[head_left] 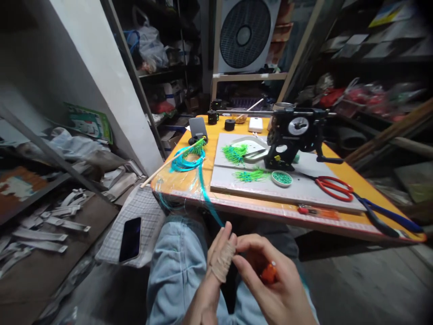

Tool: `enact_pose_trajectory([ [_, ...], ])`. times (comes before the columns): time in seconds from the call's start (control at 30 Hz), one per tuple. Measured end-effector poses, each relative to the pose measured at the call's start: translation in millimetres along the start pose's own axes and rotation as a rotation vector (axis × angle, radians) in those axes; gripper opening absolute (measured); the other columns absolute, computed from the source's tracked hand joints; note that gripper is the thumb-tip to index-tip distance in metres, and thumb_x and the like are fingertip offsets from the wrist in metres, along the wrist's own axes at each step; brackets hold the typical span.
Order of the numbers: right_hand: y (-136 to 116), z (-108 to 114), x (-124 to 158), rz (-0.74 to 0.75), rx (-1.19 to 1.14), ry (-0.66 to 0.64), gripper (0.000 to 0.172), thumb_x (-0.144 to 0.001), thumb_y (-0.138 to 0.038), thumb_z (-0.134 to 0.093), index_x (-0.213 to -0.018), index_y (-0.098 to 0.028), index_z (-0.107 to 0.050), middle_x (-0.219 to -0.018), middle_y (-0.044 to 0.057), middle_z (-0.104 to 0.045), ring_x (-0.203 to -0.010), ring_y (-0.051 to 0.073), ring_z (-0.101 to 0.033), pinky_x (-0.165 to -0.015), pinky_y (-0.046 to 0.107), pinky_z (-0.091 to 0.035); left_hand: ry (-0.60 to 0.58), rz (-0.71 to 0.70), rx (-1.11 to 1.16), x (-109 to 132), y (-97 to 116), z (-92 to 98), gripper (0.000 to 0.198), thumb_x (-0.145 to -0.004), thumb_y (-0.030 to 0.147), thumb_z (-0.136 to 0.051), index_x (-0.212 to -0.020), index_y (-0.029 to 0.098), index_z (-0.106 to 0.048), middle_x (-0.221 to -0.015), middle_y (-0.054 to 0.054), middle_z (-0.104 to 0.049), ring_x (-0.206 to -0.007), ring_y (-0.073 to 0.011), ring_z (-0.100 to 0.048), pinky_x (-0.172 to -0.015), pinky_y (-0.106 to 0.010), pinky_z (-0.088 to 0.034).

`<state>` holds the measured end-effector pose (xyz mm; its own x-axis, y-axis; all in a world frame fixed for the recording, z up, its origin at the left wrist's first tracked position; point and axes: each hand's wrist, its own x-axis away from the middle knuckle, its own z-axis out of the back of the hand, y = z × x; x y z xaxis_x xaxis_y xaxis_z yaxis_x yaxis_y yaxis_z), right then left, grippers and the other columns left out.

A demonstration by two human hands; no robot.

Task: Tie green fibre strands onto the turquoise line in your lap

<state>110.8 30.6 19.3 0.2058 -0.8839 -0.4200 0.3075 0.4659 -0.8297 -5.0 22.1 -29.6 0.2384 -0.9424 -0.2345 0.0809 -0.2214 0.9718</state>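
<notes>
My left hand [216, 262] is over my lap, its fingers nearly straight and close together, with a beige wrapping [223, 262] around them. A bundle of teal strands [207, 201] runs from the table edge down to these fingers; its grip is partly hidden. My right hand [274, 275] curls beside it, thumb and forefinger close to the wrapping. In its palm sits a small tool with an orange handle [269, 273], its working end hidden. A bit of teal shows behind the right wrist. The strands lead back to a teal coil [187, 160] on the table.
On the orange table [338, 167] stand a black fly-tying-like vise with a crank [291, 135], a bead dish [282, 178], green tufts [252, 175], red-handled scissors [334, 187] and blue-handled pliers [389, 216]. A wooden stick [165, 164] overhangs the left edge. A phone [130, 239] lies at left.
</notes>
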Motion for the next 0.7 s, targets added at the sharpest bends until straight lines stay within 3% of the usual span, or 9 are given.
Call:
enact_pose_trajectory([
  [0.1, 0.6, 10.5, 3.9, -0.005, 0.041, 0.013, 0.006, -0.091, -0.026, -0.064, -0.095, -0.022, -0.063, -0.066, -0.002, -0.061, -0.047, 0.012, -0.052, -0.043, 0.02, -0.042, 0.005, 0.076, -0.084, 1.7, 3.9, -0.5, 0.038, -0.091, 0.039, -0.062, -0.128, 0.032, -0.067, -0.131, -0.009, -0.068, -0.125, -0.0336, -0.061, -0.098, -0.048, -0.056],
  [0.23, -2.1, 23.9, 6.2, 0.091, 0.065, 0.014, 0.006, -0.091, -0.018, -0.061, -0.094, -0.023, -0.061, -0.077, 0.0, -0.067, -0.05, 0.011, -0.056, -0.047, 0.02, -0.046, -0.1, 0.017, -0.114, 10.3, 11.8, 2.9, 0.046, -0.09, 0.039, -0.064, -0.136, 0.037, -0.059, -0.141, -0.006, -0.061, -0.132, -0.0315, -0.054, -0.102, -0.047, -0.054],
  [0.4, -3.3, 29.0, 7.4, 0.171, 0.147, -0.034, 0.013, -0.09, -0.012, -0.054, -0.083, -0.024, -0.051, -0.069, -0.004, -0.056, -0.049, 0.009, -0.052, -0.046, 0.018, -0.043, -0.181, -0.024, -0.148, 16.2, 19.7, -0.9, 0.045, -0.094, 0.039, -0.056, -0.139, 0.042, -0.055, -0.145, -0.003, -0.058, -0.134, -0.0299, -0.053, -0.104, -0.047, -0.052],
  [0.6, 4.2, 26.3, 11.5, 0.187, 0.209, 0.095, 0.012, -0.091, -0.019, -0.053, -0.082, -0.024, -0.048, -0.068, -0.005, -0.05, -0.05, 0.01, -0.048, -0.045, 0.019, -0.04, -0.103, 0.011, -0.117, 15.1, 20.2, -13.4, 0.044, -0.09, 0.037, -0.064, -0.134, 0.037, -0.061, -0.139, -0.007, -0.063, -0.131, -0.0322, -0.055, -0.102, -0.047, -0.053],
  [0.7, 6.2, 24.6, 13.8, 0.16, 0.203, 0.111, 0.011, -0.091, -0.019, -0.052, -0.082, -0.024, -0.047, -0.069, -0.005, -0.048, -0.049, 0.009, -0.046, -0.044, 0.019, -0.039, -0.122, 0.034, -0.117, 17.8, 18.9, -12.3, 0.042, -0.091, 0.037, -0.062, -0.133, 0.037, -0.061, -0.136, -0.007, -0.065, -0.127, -0.0325, -0.059, -0.1, -0.048, -0.054],
])
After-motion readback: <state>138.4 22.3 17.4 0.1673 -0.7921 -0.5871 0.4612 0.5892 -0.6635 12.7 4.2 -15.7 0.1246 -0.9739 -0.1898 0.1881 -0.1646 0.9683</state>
